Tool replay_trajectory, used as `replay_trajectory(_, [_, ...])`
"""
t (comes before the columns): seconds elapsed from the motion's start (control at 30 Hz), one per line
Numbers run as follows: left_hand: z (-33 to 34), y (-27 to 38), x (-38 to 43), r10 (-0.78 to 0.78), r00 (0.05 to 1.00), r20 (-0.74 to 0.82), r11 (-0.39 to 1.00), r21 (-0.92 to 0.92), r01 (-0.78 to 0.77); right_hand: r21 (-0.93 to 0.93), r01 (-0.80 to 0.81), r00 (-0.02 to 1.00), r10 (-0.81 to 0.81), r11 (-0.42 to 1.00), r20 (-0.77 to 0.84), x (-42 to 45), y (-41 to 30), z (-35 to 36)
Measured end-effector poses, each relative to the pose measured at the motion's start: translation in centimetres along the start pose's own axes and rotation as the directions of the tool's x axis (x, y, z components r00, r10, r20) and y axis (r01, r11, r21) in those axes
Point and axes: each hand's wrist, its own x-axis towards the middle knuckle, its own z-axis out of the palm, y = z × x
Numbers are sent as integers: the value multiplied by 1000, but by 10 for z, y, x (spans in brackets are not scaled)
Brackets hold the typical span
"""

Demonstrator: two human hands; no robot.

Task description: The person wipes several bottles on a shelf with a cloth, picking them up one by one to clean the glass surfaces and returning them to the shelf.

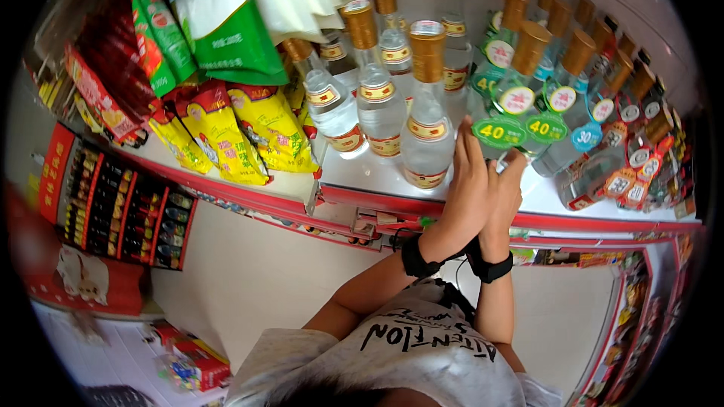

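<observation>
My left hand (469, 178) and my right hand (505, 195) are close together at the front edge of a white shelf (367, 176). They are at the lower part of a clear glass bottle (509, 76) with a gold cap and a green price tag (499, 133). My left fingers point up along the tag's left side, while my right fingers bend below it. The hands hide the bottle's base, so a firm grip cannot be made out. Left of my hands, a clear bottle (427, 130) with red-and-yellow labels stands upright.
More gold-capped bottles (378, 87) stand to the left, and tagged bottles (594, 175) crowd the right. Yellow snack bags (271, 130) and a green-and-white bag (237, 39) fill the left shelf. A rack of jars (121, 203) stands beyond the pale floor (249, 260).
</observation>
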Motion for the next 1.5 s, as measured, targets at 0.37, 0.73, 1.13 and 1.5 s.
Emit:
replay_trajectory(0.37, [19,-25,11,-123,992,20,929,-349,122,-70,122,990,-127,990,-68,-3,1,-3])
replay_trajectory(0.73, [27,-33,25,-224,974,24,820,-535,202,-100,89,995,-94,991,-42,-3,1,0])
replay_trajectory(1.13, [34,-43,20,-141,990,-21,859,-500,112,-138,559,820,-570,818,-59,66,-122,-184])
replay_trajectory(1.5, [34,-42,21,-143,989,31,865,-482,140,-675,656,722,-22,339,691,220,-226,-88])
